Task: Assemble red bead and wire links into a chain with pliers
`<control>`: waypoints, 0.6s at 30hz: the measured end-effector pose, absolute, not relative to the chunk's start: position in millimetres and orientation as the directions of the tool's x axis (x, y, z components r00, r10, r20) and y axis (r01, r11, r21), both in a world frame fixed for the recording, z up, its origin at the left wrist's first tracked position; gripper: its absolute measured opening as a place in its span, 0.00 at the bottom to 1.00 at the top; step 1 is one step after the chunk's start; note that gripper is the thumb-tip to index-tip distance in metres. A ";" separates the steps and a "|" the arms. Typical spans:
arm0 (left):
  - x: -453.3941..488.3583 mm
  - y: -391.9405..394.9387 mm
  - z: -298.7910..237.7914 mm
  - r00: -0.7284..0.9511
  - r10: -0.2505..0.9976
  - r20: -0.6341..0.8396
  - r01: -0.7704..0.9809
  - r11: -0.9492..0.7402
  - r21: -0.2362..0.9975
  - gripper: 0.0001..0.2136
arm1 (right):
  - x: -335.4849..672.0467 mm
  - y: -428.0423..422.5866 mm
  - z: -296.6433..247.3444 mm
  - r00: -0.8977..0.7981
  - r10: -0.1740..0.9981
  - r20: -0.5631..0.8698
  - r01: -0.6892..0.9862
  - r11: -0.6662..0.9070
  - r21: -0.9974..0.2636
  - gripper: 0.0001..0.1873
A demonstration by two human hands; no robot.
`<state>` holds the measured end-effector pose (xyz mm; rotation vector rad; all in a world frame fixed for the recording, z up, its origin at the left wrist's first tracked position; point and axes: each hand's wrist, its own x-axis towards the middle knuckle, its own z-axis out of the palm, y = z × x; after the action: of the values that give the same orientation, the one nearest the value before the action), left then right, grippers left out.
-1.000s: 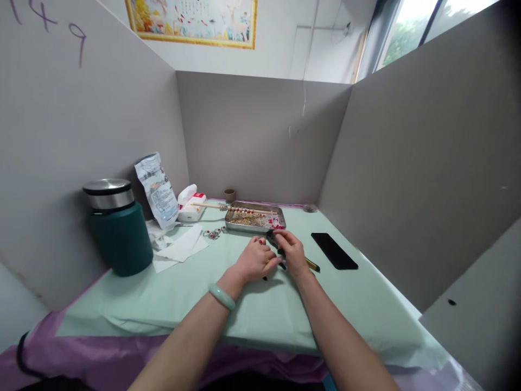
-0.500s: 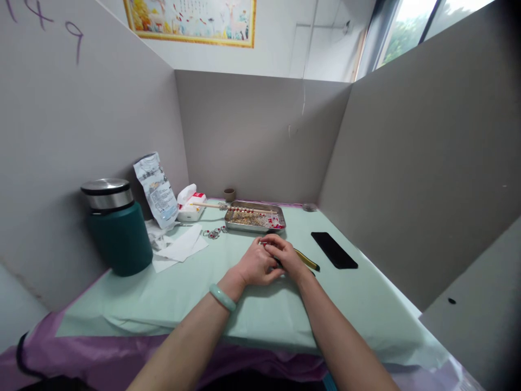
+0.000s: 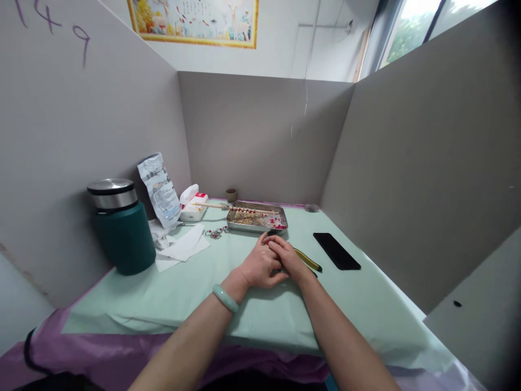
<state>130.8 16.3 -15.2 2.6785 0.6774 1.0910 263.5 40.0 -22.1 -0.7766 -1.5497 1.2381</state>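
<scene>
My left hand (image 3: 264, 264), with a pale green bangle (image 3: 225, 298) on its wrist, is closed with its fingers bent inward. My right hand (image 3: 287, 259) meets it, fingertips curled together over the left fingers. A speck of red shows between the fingertips, too small to name; the rest of what they hold is hidden. Pliers with yellow-green and black handles (image 3: 308, 260) stick out from under my right hand; their jaws are hidden, and I cannot tell whether the hand grips them. Just beyond my hands is a metal tray (image 3: 257, 230) of small beads.
A stick strung with red beads (image 3: 248, 210) lies across the tray. A beaded chain (image 3: 216, 233), white paper (image 3: 185, 247), a tissue pack (image 3: 194, 209), a silver pouch (image 3: 160, 190) and a green flask (image 3: 124, 239) are leftward. Rightward lies a black phone-like slab (image 3: 337, 251). Grey partitions (image 3: 264, 136) surround the table.
The view has shifted slightly, moving everything a little to the right. My fingertips have changed position a little, and less red shows between them. The pliers stay beside my right hand.
</scene>
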 end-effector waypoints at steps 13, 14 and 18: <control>128.9 20.8 -19.6 0.672 0.431 0.602 0.501 -0.864 0.059 0.10 | 272.3 41.5 -22.0 -0.479 0.839 0.260 -0.177 0.197 -0.964 0.15; 129.0 20.4 -19.0 0.672 0.429 0.604 0.496 -0.866 0.063 0.10 | 272.3 42.4 -22.7 -0.465 0.848 0.254 -0.183 0.188 -0.965 0.14; 129.5 19.1 -16.6 0.661 0.427 0.617 0.458 -0.881 0.119 0.07 | 270.4 46.4 -25.1 -0.364 0.900 0.239 -0.238 0.158 -0.958 0.12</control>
<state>129.5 19.1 -16.6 2.9056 0.7739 1.0594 270.4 46.4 -25.1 -0.6895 -1.4208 1.4194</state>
